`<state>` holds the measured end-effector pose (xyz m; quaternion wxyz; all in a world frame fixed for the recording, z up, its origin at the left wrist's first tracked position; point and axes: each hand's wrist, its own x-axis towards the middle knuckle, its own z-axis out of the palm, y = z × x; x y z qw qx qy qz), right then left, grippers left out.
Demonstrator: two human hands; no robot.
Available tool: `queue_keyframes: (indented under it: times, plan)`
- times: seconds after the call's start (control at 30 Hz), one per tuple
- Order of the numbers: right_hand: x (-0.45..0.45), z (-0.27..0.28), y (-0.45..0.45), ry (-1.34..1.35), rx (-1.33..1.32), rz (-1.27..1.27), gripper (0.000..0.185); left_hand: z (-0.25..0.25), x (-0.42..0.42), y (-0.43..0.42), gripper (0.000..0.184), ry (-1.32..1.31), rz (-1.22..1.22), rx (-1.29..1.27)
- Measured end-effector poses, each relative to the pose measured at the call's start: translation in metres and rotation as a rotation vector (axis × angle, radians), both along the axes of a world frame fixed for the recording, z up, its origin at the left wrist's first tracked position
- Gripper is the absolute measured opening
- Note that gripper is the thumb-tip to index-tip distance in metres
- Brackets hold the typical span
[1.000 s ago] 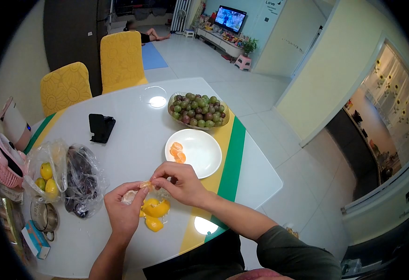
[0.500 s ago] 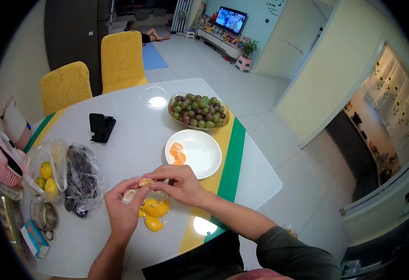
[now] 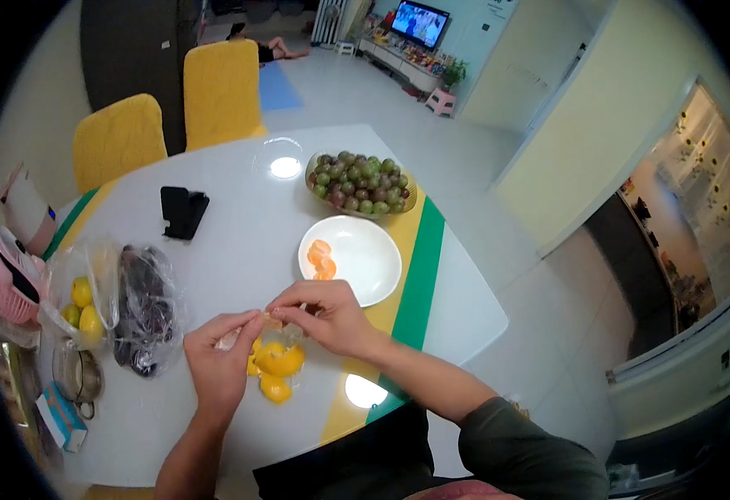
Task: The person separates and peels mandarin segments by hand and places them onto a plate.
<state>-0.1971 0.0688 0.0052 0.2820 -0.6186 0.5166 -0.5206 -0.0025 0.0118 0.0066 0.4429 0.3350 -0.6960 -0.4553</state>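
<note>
My left hand (image 3: 217,354) is closed around a pale piece of peeled orange (image 3: 230,339), mostly covered by the fingers. Thumb and fingertips of my right hand (image 3: 325,318) pinch a small orange segment (image 3: 274,321) right against my left fingertips. Below the hands, curled yellow-orange peel (image 3: 278,360) lies on the table. Just beyond them stands a white bowl (image 3: 373,271) with several peeled orange segments (image 3: 321,257) at its left side.
A basket of grapes (image 3: 358,185) stands behind the bowl. At left are a black phone stand (image 3: 183,212), bagged yellow fruit (image 3: 88,317), a bag of dark items (image 3: 144,308) and a glass cup (image 3: 79,379). Yellow chairs (image 3: 223,96) line the far side.
My hands have drawn closer together at the fingertips, and the segment between them shows less. The whole view has shifted slightly; bowl and peel keep their places on the table.
</note>
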Motion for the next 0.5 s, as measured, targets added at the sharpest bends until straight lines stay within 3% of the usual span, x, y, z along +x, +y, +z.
queue_keyframes:
  times: [0.17, 0.2, 0.5]
  plan:
    - [0.003, -0.006, -0.004, -0.071, 0.13, -0.106, 0.009, -0.006, 0.002, -0.005, 0.015, -0.056, 0.083, 0.009]
    - [0.002, -0.006, -0.004, -0.107, 0.151, -0.117, 0.01, -0.003, 0.0, -0.004, 0.016, -0.012, 0.093, 0.14]
    - [0.009, 0.002, -0.005, 0.043, -0.041, -0.016, 0.029, -0.006, 0.003, -0.011, 0.019, 0.096, 0.029, 0.281]
